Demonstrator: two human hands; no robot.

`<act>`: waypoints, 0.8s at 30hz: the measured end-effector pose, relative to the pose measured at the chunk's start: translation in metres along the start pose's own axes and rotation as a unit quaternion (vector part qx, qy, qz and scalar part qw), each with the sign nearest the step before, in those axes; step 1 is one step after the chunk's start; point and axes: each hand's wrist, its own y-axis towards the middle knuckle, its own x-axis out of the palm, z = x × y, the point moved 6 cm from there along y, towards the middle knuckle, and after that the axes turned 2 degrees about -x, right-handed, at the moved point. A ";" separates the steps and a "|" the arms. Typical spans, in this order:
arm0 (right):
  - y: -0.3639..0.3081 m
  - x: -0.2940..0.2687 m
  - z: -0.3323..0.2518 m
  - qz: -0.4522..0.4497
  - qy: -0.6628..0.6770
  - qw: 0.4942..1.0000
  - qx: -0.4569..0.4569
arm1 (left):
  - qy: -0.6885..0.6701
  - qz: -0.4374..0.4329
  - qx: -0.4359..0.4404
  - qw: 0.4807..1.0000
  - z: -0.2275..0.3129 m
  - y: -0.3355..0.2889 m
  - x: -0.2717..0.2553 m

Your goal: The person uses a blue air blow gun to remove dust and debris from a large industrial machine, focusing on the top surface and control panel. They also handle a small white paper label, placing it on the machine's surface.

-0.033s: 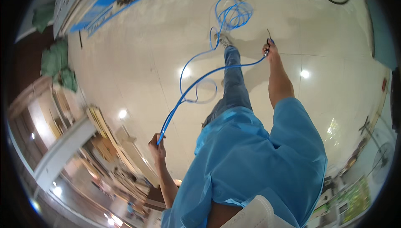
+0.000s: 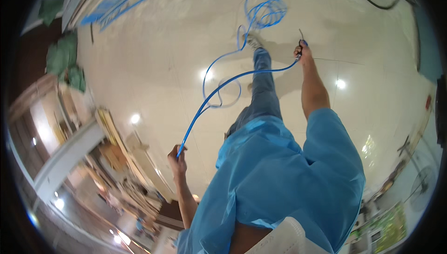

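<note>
My right hand (image 2: 303, 53), arm stretched forward, is closed around an air blow gun (image 2: 299, 54) with a thin bent nozzle that points away from me. From the gun's metal fitting a blue air hose (image 2: 231, 82) sweeps left and down to my left hand (image 2: 177, 157). There my fingers are wrapped round the hose, near my left side. A second run of the same hose leads from near that hand back over the floor. It ends in a tangle of loose loops (image 2: 268, 14) beyond my shoe.
Pale tiled floor (image 2: 153, 72) spreads around me, with hose loops beside my leg. Black cables (image 2: 379, 5) lie at the far right. Stacked boards (image 2: 123, 158) stand at the left, green sacks (image 2: 63, 58) behind them. A fan (image 2: 423, 179) stands at the lower right.
The view has shifted slightly, and the two hose runs by my left hand lie closer together. Both hands keep their hold.
</note>
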 end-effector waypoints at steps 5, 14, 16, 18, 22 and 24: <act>-0.036 -0.007 0.077 0.012 -0.222 0.975 -0.002 | -0.124 0.020 -0.161 0.979 -0.098 -0.111 0.028; -0.071 -0.012 0.267 0.035 -0.210 0.940 0.267 | -0.216 0.222 -0.221 0.925 -0.182 -0.184 0.006; -0.083 0.012 0.279 0.037 -0.195 0.949 0.245 | -0.204 0.253 -0.245 0.913 -0.192 -0.200 -0.012; -0.085 0.053 0.272 0.001 -0.204 0.960 0.190 | -0.177 0.274 -0.218 0.920 -0.192 -0.204 -0.025; -0.091 0.120 0.261 0.000 -0.160 0.978 0.134 | -0.117 0.318 -0.210 0.917 -0.199 -0.205 -0.055; -0.089 0.150 0.255 0.003 -0.116 0.988 0.099 | -0.115 0.333 -0.220 0.909 -0.206 -0.199 -0.072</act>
